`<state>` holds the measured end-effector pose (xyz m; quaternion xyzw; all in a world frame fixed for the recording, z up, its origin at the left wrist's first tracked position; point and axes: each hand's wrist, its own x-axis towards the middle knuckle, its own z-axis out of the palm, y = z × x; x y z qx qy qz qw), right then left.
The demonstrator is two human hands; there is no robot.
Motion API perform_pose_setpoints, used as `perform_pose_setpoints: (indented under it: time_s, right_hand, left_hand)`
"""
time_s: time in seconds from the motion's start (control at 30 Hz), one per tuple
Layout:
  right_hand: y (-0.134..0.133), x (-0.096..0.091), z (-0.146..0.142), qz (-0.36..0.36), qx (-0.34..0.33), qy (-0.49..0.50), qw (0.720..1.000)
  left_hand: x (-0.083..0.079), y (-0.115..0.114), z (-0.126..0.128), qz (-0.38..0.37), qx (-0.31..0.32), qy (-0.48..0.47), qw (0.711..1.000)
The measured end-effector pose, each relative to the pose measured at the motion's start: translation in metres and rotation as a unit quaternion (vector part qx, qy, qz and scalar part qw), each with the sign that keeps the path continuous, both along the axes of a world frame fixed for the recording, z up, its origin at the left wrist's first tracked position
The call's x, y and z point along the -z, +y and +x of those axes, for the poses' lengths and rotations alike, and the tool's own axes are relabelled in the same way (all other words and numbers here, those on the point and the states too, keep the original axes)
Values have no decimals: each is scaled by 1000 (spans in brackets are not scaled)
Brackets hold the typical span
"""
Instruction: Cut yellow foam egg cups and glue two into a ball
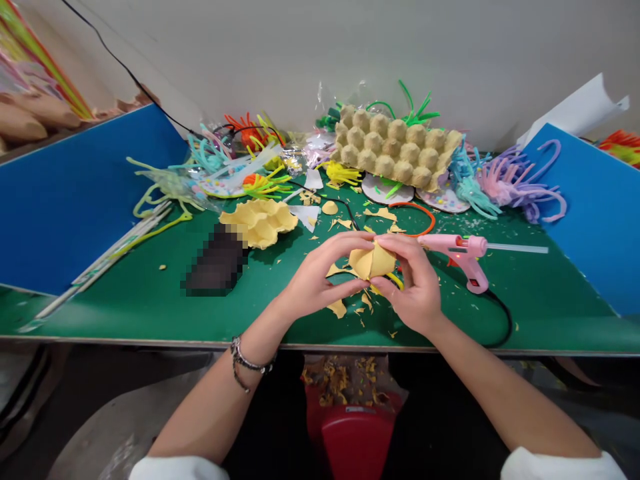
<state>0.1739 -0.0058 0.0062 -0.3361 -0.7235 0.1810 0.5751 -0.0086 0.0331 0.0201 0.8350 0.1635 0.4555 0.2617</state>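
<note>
Both hands meet over the green table (150,300), pinching one small yellow piece of egg carton (373,261). My left hand (320,277) grips its left side with thumb and fingers closed. My right hand (413,283) holds the right side, fingers curled round it. Yellow scraps (337,308) lie on the table just under the hands. A pink glue gun (463,257) rests to the right of my right hand, its cord (505,320) looping toward the table's front edge.
A yellow egg carton tray (395,147) leans at the back among coloured pipe cleaners (520,183). A cut yellow carton piece (260,221) and a blurred dark object (217,263) lie left. Blue boards (75,200) flank the table. A red bin (353,427) of scraps sits below the front edge.
</note>
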Motion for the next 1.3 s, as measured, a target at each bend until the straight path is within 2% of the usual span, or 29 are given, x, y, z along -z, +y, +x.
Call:
perform_pose_setpoints:
  time_s: [0.3,0.63,0.83,1.0,1.17,1.3]
  right_hand:
    - [0,3,-1,-49,-10,18,999]
    - [3,5,-2,-68,-33,55,996]
    - [3,7,-8,-94,-44,135,985]
    - [1,-2,-11,-109,-72,170,977]
    - [2,-4,-11,-157,-47,155,974]
    - [1,0,-11,-165,-53,147,974]
  left_hand:
    - [5,1,2,8,-53,-19,998]
    - [4,2,3,68,-61,2,996]
    - [3,1,5,107,-84,30,990]
    - [3,0,5,126,-97,42,986]
    - [5,-3,7,92,-70,51,992]
    - [9,-5,9,51,-56,39,996]
